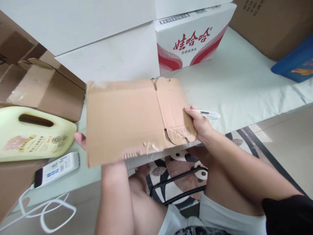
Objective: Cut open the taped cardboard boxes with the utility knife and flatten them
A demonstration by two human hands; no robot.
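Note:
A flattened brown cardboard box (124, 117) is held up in front of me over the table edge, its smaller folded panel on the right and torn tape along the near edge. My left hand (81, 140) is under its left side; only a fingertip or thumb shows past the edge, and the rest is hidden behind the board. My right hand (199, 122) grips the right edge, thumb on top. A slim white box cutter (207, 114) with a dark slot also sits in that hand, pointing right; whether its blade is out I cannot tell.
White cartons (114, 55) and a red-and-white water carton (190, 42) stand behind on the pale green tablecloth (234, 85). At left are brown boxes (58, 88), a yellow-green jug (36, 133) and a white power strip (58, 168) with a trailing cord. A blue container (297, 60) stands at right.

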